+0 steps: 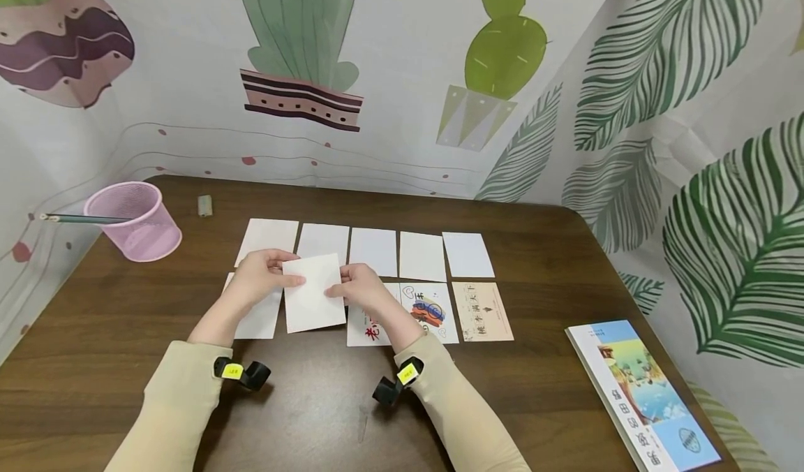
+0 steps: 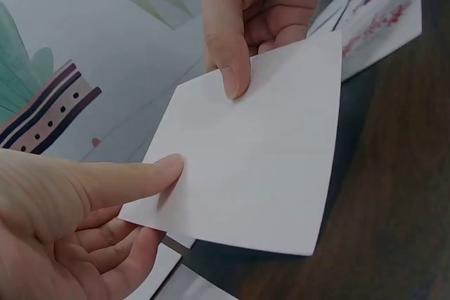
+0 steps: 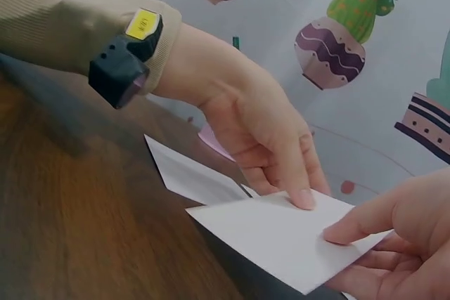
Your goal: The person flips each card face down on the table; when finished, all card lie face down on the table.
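Observation:
Both hands hold one blank white card (image 1: 314,304) above the table. My left hand (image 1: 257,280) pinches its left side, thumb on the face that shows and fingers behind, as the left wrist view makes plain. At the opposite side, my right hand (image 1: 366,289) pinches the card the same way. Behind the hands lies a row of blank cards, among them a white card (image 1: 421,255). Nearer, partly covered by the right hand and wrist, is a card with red writing (image 1: 363,329). Beside it are a card with a coloured drawing (image 1: 433,310) and a tan card (image 1: 482,311) with printed characters.
A pink mesh pen cup (image 1: 141,227) holding pencils (image 1: 88,218) stands at the back left, with a small eraser (image 1: 204,205) near it. On the right edge of the brown table (image 1: 534,388) lies a book (image 1: 647,395). Patterned cloth (image 1: 402,74) hangs behind.

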`<state>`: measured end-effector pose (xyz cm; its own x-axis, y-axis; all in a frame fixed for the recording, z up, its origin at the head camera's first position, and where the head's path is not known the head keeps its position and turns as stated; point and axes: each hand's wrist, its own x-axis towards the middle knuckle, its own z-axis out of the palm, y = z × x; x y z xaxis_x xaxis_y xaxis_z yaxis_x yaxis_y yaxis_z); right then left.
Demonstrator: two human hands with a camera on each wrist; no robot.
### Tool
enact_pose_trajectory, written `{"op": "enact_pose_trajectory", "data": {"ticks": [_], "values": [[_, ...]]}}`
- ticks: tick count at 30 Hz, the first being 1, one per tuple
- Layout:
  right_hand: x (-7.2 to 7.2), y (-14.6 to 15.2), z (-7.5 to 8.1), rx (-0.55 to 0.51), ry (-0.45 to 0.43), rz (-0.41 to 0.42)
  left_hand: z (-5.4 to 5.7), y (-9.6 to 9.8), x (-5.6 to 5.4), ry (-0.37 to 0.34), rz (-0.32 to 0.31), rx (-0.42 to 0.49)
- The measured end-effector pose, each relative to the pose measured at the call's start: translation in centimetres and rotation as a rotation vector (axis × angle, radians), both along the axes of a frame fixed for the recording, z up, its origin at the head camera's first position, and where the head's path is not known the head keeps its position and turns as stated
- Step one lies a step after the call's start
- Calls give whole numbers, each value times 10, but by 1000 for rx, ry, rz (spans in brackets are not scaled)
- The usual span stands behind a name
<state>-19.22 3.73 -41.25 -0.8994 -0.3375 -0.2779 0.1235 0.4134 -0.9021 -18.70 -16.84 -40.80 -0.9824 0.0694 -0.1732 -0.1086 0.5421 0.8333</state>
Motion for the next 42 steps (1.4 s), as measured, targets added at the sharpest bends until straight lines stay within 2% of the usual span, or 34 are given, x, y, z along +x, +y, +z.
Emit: {"op": "enact_pose_trajectory", "data": {"ticks": [2,6,12,23,33,36,42], "values": [[-2,1,-1,20,-10,-12,-1,0,0,-10,-14,-15],[-6,7,-2,-11,-35,-68,-3,2,0,-4,-48,-37],[-10,14,-3,5,55,-116,-7,7,1,38,-86,-82],[-15,18,-8,-12,107,-155,-12,8,-1,51,-79,-136],[-15,18,-6,-69,104,-191,-11,8,0,77,-60,-157],[-14,16,-6,-59,107,-172,-12,9,-1,95,-58,-180],[-10,10,-9,-42,65,-52,-15,9,-1,134,-79,-228]]}}
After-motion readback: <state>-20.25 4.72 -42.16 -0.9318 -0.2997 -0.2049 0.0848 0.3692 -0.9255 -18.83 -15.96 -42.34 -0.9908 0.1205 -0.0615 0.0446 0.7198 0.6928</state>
